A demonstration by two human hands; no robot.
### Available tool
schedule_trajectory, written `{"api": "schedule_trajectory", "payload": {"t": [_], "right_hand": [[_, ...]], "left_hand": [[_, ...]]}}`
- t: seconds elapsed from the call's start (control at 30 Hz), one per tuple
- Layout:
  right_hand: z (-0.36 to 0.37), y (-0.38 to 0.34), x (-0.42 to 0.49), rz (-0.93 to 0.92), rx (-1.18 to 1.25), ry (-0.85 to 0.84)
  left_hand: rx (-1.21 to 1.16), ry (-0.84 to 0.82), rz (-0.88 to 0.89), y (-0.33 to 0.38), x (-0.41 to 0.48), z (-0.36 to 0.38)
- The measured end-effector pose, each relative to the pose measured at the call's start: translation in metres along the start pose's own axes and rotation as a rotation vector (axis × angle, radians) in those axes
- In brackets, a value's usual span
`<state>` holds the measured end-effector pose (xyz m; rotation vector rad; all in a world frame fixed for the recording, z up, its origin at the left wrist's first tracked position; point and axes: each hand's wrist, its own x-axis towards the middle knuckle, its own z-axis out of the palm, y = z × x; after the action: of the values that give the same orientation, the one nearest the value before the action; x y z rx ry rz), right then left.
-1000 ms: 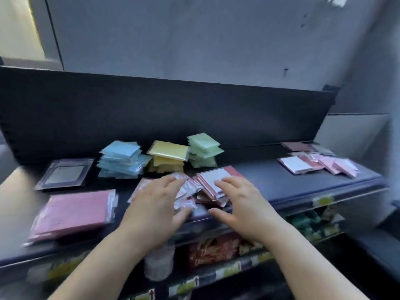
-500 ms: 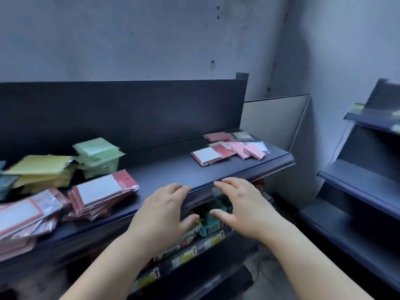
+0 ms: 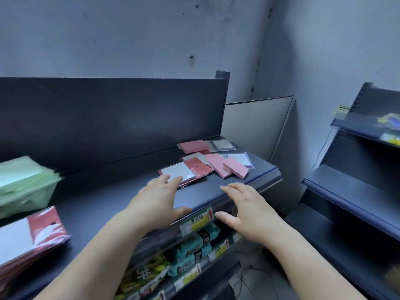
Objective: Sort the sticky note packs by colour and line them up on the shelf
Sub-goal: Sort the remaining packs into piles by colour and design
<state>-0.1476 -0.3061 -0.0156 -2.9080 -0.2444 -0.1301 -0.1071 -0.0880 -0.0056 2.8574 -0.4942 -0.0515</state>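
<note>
Red-arrowed price label (image 3: pixel 198 220) on shelf (image 3: pixel 101 191)

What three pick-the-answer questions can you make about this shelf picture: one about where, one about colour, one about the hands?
1. Where do the loose pink plastic-wrapped sticky note packs lie on the dark metal shelf?
A) at its right end
B) on the floor
C) under it

2. What colour is the tall stack of packs at far left?
A) blue
B) green
C) purple

3. What do the left hand and right hand hold?
A) a pack each
B) a bottle
C) nothing

Answers:
1 A, they are scattered near the shelf's right end.
2 B, the stack is pale green.
3 C, both hands' fingers are spread and grip nothing.
</note>
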Motion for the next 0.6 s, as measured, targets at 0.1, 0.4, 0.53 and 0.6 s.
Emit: {"api": "schedule_trajectory", "payload": {"t": [0.1,0.4,0.53,0.6], "right_hand": [[0.002,0.017,0.027,0.04,0.014,0.009],[0.019,0.051,0.085,0.152,0.082,0.038],[0.019,0.065,0.107,0.189,0.084,0.062],[0.02,0.07,0.116,0.206,0.079,0.054]], "left_hand": [[-0.005,-0.073,0.014,0.003,0.033,-0.001],[0.056,-0.159,0.038,0.0,0.091,0.008],[0.059,-0.16,-0.068,-0.009,0.105,0.012],[0.032,-0.151,-0.141,-0.015,0.111,0.017]]}}
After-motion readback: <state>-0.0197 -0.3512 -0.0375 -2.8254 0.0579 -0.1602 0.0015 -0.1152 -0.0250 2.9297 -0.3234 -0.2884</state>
